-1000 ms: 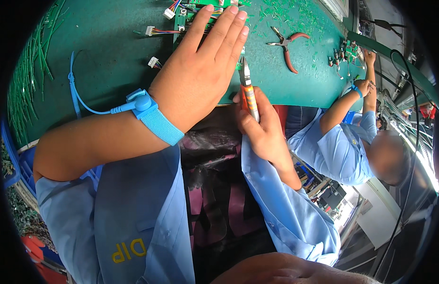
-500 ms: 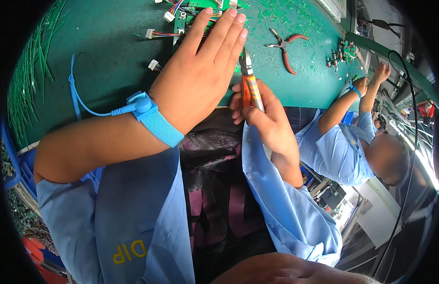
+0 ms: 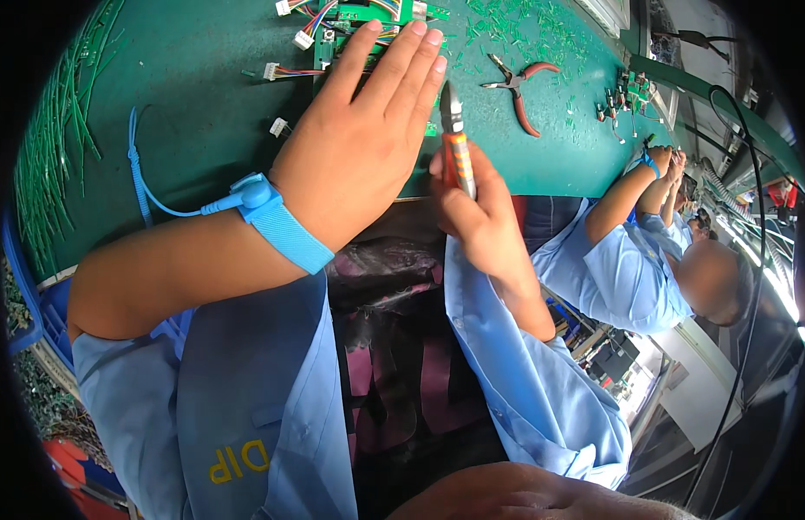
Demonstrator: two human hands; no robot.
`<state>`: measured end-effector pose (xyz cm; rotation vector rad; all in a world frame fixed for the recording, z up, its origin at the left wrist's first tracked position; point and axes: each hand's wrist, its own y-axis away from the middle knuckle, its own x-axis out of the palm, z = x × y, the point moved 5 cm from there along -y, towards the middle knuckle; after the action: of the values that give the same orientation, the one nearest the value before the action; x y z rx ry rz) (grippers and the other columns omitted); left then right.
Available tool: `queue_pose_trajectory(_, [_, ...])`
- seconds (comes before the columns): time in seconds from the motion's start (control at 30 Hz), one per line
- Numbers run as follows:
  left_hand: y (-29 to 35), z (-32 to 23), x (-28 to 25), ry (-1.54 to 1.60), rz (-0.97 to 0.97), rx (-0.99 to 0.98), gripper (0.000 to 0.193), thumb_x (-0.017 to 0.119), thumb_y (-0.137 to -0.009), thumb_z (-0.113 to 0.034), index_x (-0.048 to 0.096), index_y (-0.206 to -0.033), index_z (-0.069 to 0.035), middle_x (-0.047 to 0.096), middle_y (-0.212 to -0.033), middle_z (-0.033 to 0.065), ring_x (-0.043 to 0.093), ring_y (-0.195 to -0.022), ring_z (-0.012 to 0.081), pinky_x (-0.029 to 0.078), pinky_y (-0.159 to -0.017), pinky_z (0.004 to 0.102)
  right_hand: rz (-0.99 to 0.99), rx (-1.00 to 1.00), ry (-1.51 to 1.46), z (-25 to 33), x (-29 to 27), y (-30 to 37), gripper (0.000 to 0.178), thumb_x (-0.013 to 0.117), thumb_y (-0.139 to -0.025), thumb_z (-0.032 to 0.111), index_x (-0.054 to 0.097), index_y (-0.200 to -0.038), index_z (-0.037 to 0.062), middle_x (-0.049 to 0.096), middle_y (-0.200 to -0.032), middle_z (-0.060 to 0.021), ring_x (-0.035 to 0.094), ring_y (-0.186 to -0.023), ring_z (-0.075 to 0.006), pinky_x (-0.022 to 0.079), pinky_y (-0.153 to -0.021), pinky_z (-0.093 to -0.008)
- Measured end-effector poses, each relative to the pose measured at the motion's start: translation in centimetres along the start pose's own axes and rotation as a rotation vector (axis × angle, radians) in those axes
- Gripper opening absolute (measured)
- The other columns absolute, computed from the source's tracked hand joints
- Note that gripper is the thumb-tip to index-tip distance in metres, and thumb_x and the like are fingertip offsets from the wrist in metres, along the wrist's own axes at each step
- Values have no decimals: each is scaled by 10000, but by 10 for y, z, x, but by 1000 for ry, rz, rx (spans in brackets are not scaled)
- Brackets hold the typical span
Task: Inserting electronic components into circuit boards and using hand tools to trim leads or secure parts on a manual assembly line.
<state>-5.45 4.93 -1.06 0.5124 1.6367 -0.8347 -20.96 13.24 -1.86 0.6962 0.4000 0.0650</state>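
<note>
My left hand lies flat over green circuit boards, its fingers stretched out and covering much of them. Bundles of coloured wires with white connectors stick out from the boards on the left. In my right hand is a pair of side cutters with orange handles, held upright. The cutter jaws point away from me, close beside my left fingertips, and whether they touch a board is hard to see. A blue wrist strap with a coiled cord circles my left wrist.
Red-handled pliers lie on the green mat to the right, near scattered green clippings. Long green strips are heaped at far left. Small boards with parts stand at far right, near a co-worker's hands.
My left hand and the boards have shifted slightly toward me and left. The cutters have turned a little and their jaws look narrower. The co-worker's hands have come together.
</note>
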Motion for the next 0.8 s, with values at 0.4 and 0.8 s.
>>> queue_pose_trajectory(0.4, [-10, 10, -9, 123, 3, 1, 773, 761, -904, -320, 548, -1541, 62, 469, -1686, 224, 325, -1650, 342, 232, -1340, 573, -8, -84, -318, 35, -2, -24, 420, 491, -918, 22, 586, -1326, -9, 634, -861, -93, 580, -699, -162, 447, -609, -255])
queue_pose_trajectory(0.8, [-7, 9, -2, -32, 5, -20, 641, 654, -1002, -347, 611, -1508, 43, 526, -1647, 241, 386, -1607, 356, 224, -1308, 643, 31, -58, -46, 33, -19, -30, 298, 505, -942, 31, 576, -1231, 39, 617, -846, -50, 560, -736, -145, 449, -632, -265])
